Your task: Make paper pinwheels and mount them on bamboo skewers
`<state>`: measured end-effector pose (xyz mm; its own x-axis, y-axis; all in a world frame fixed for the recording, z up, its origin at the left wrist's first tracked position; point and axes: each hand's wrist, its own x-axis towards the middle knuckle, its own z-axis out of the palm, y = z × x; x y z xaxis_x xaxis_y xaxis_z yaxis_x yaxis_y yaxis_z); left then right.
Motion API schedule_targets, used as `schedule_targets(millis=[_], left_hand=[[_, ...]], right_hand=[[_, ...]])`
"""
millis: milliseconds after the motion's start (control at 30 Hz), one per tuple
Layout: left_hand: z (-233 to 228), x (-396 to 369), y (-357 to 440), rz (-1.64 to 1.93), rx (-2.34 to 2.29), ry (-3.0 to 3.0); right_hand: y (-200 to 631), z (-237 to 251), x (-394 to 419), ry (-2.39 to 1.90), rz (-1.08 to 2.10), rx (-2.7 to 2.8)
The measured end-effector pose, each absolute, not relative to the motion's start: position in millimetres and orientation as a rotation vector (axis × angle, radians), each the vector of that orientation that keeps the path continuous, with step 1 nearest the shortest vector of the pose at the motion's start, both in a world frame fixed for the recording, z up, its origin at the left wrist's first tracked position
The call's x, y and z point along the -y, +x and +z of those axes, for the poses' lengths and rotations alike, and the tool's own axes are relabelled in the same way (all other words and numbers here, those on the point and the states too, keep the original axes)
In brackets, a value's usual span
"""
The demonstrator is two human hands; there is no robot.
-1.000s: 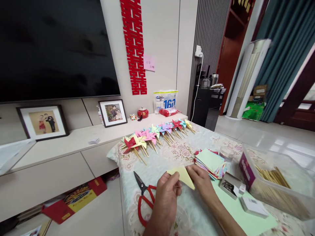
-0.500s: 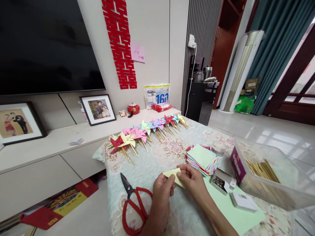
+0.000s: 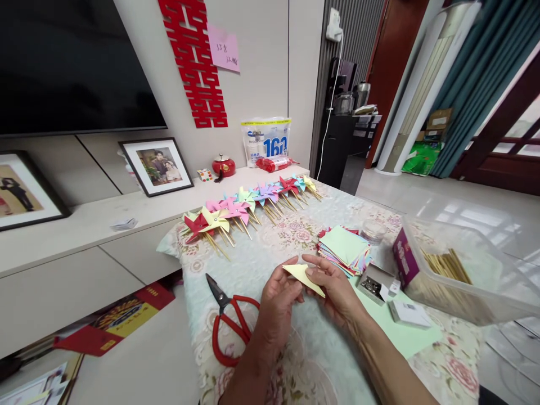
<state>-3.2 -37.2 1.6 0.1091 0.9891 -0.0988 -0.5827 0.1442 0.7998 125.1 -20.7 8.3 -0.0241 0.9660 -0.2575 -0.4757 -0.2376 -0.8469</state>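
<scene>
A pale yellow sheet of paper, folded into a triangle, is held between my two hands above the table. My left hand grips its lower left side, thumb bent in against it. On the right side, my right hand pinches the paper between thumb and fingers. Red-handled scissors lie on the cloth left of my left forearm, which covers part of one handle. Beyond my right hand sits a stack of coloured paper squares, light green on top.
Finished paper pinwheels on sticks lie in a row at the back. To the right are a small open box of metal fasteners, a white box, a green sheet and a clear bin with wooden sticks.
The paper has gone from a flatter folded strip to a clear triangle, with my fingers shifted along its edges. The camera view has tilted down slightly.
</scene>
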Motion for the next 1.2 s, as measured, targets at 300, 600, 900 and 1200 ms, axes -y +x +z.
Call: schedule_targets(millis=[300,600,900,1200], left_hand=[[1,36,-2,1.323,-0.750,0.681],[1,35,-2,1.325,-0.775,0.614],[-3,31,-5,1.312,-0.823,0.530],[-14,27,-5,1.350,-0.780,0.481]], right_hand=[[124,9,21,-0.972,1.622,0.738],[122,18,24,-0.886,1.668,0.894],[124,3,21,-0.883,1.701,0.799],[127,3,22,-0.959,1.660,0.783]])
